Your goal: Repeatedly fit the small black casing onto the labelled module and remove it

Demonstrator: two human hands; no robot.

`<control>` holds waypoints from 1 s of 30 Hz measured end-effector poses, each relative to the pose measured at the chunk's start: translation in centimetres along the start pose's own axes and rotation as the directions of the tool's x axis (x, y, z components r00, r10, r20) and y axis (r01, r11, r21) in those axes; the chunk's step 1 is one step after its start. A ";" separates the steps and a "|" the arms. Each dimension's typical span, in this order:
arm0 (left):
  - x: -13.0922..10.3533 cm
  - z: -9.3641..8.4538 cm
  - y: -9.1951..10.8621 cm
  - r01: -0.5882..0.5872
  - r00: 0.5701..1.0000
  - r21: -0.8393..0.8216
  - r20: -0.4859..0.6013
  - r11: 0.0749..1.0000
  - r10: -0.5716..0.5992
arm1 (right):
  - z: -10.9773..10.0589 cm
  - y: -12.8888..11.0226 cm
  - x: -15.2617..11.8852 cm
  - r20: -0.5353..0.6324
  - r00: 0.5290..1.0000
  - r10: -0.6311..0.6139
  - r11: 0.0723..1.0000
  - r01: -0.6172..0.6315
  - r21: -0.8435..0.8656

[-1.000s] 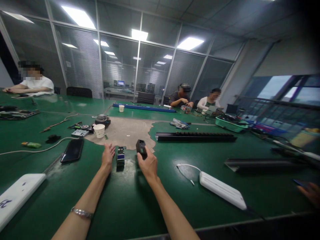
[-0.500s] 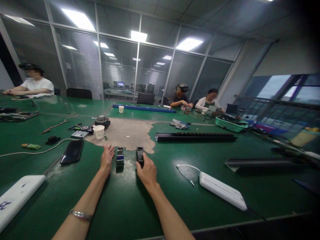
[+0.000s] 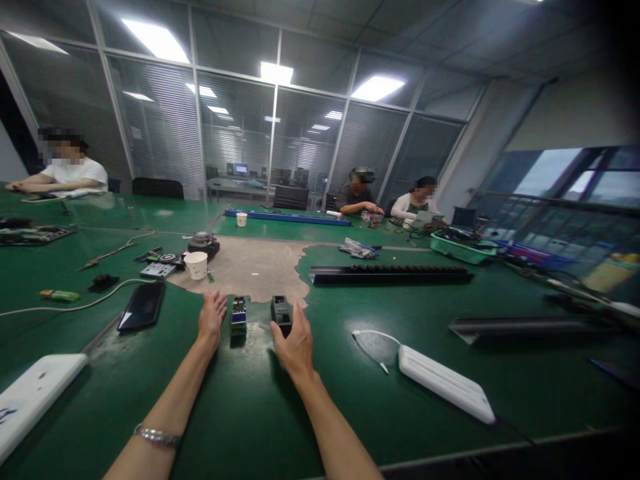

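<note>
On the green tabletop in front of me stand two small parts side by side. One is a circuit-board module [image 3: 239, 319] with a blue piece on it; the other is a dark grey plastic housing [image 3: 281, 312] with openings in its top. My left hand [image 3: 213, 317] is open, just left of the module, with nothing in it. Around the near right side of the housing, my right hand [image 3: 296, 340] is open, thumb and fingers apart. Whether its thumb touches the housing I cannot tell.
A paper cup [image 3: 197, 265] and a phone [image 3: 143, 305] are to the left. White power strips [image 3: 445, 383] lie right and near left. Black rails [image 3: 393, 275] and a green basket [image 3: 463, 247] are farther right. Several people sit across the table.
My right hand has loosened from the grey housing, its fingers now straighter and spread. My left hand stays open beside the module, almost unmoved.
</note>
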State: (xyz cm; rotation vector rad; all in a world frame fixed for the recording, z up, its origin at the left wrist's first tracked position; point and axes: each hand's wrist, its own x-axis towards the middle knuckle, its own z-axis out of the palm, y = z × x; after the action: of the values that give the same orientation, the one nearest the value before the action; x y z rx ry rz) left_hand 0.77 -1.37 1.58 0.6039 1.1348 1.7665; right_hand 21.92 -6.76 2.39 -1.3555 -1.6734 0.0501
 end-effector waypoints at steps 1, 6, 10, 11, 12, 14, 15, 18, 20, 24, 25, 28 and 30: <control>0.1 0.0 0.0 -0.001 1.000 -0.002 -0.003 1.000 0.001 | 0.1 -0.1 -0.1 0.002 1.000 -0.005 1.000 0.005 0.003; 0.2 -0.2 -0.1 -0.049 0.999 -0.009 -0.008 0.999 0.049 | 0.6 0.3 -0.4 0.050 0.999 -0.008 1.000 0.007 0.018; 0.2 -0.3 -0.2 -0.066 0.998 0.001 -0.015 0.998 0.066 | 0.5 0.4 0.0 0.066 0.996 0.065 0.997 -0.068 0.039; 0.2 -0.4 -0.2 -0.062 0.998 0.010 -0.015 0.998 0.062 | 0.3 0.1 0.3 0.057 0.995 0.082 0.995 -0.085 0.051; 0.2 -0.4 -0.2 -0.058 0.998 0.020 -0.013 0.998 0.058 | 0.2 -0.4 0.6 0.046 0.995 0.088 0.994 -0.091 0.067; 0.2 -0.4 -0.2 -0.051 0.999 0.037 -0.010 0.998 0.051 | -0.1 -1.9 1.3 0.026 0.998 0.063 0.992 -0.066 0.107; 0.3 -0.3 -0.3 -0.049 0.999 0.043 -0.011 0.998 0.050 | -0.1 -2.8 1.6 0.022 0.999 0.039 0.991 -0.041 0.126; 0.3 -0.4 -0.3 -0.051 0.999 0.053 -0.016 0.997 0.052 | 0.5 -5.7 2.2 0.041 0.999 -0.013 0.988 0.006 0.152; 0.3 -0.4 -0.2 -0.048 0.999 0.053 -0.016 0.997 0.049 | 1.4 -7.2 2.2 0.064 0.998 -0.022 0.990 0.013 0.142; 0.2 -0.5 -0.2 -0.044 0.999 0.041 -0.012 0.998 0.044 | 3.2 -9.0 1.6 0.124 0.992 -0.036 0.995 0.025 0.093; 0.2 -0.5 -0.2 -0.040 0.999 0.037 -0.012 0.999 0.040 | 3.5 -9.2 1.5 0.136 0.990 -0.035 0.997 0.025 0.075; 0.3 -0.4 -0.1 -0.026 0.999 0.026 -0.021 0.999 0.027 | 4.1 -9.8 1.5 0.154 0.988 -0.027 1.000 0.025 0.014; 0.4 -0.4 -0.1 -0.021 0.999 0.022 -0.032 1.000 0.022 | 4.3 -10.2 1.7 0.173 0.984 -0.033 0.999 0.037 -0.024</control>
State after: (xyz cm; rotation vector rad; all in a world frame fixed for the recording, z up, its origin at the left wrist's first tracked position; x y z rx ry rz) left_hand 0.31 -1.18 1.33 0.6048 1.1748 1.7903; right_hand 11.64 -7.25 6.69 -1.3740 -1.8479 0.1282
